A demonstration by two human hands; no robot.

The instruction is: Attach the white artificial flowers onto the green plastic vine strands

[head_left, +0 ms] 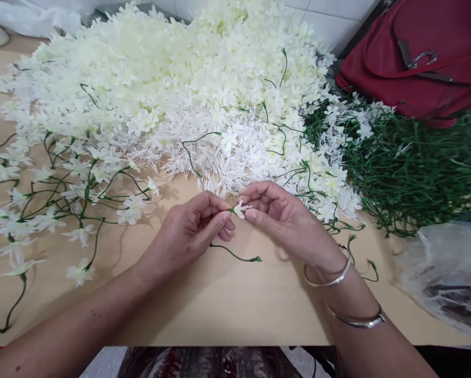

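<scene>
A small white artificial flower (241, 209) is between my two hands, just above the table. My left hand (198, 223) is closed, pinching the green base of this flower between thumb and fingers. From under that hand a green stem (235, 254) runs out to the right, ending in a small green tip. My right hand (280, 220) has its thumb and fingertips closed on the flower's white petals. Silver bangles circle the right wrist. To the left lie several white flowers on green stems (88, 191), spread loosely.
A big heap of white flower heads (160, 68) covers the back of the table (227, 310), with thin white stamens (204, 152) at its front. At right are a pile of green stems (424, 168), a red bag (420, 63) and a clear plastic bag (443, 268).
</scene>
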